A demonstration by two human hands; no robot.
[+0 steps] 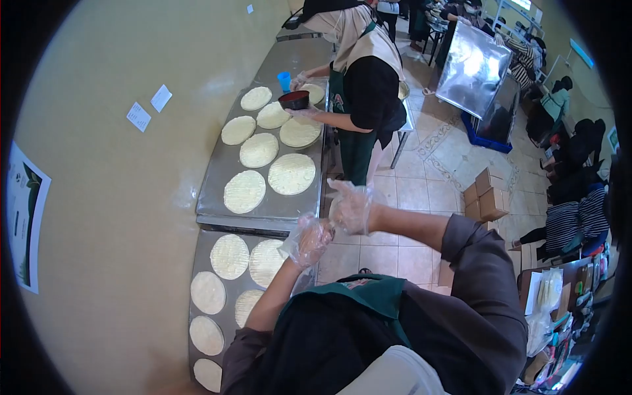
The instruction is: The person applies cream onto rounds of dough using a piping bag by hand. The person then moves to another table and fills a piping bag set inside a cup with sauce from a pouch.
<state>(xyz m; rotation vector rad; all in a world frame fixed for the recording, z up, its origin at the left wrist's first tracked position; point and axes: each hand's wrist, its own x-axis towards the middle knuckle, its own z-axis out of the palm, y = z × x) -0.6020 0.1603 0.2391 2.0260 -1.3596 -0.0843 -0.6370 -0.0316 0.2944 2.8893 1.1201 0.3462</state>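
Observation:
My left hand [311,242] and my right hand [353,209] are raised in front of my chest, close together, each in a clear loose plastic glove. The fingers of my left hand are curled in; whether they hold anything is hidden. My right hand has fingers stretched forward and apart, with nothing visible in them. Below and left of my hands, round pale flatbreads [230,257] lie on a metal griddle top [227,309]. One flatbread [266,262] sits partly behind my left hand.
Another person [368,85] in a green apron holds a dark bowl [294,100] over more flatbreads on the far metal top [214,178]. A blue cup [284,81] stands there. To the right are cardboard boxes [492,201], a large metal sheet [473,66] and several seated people.

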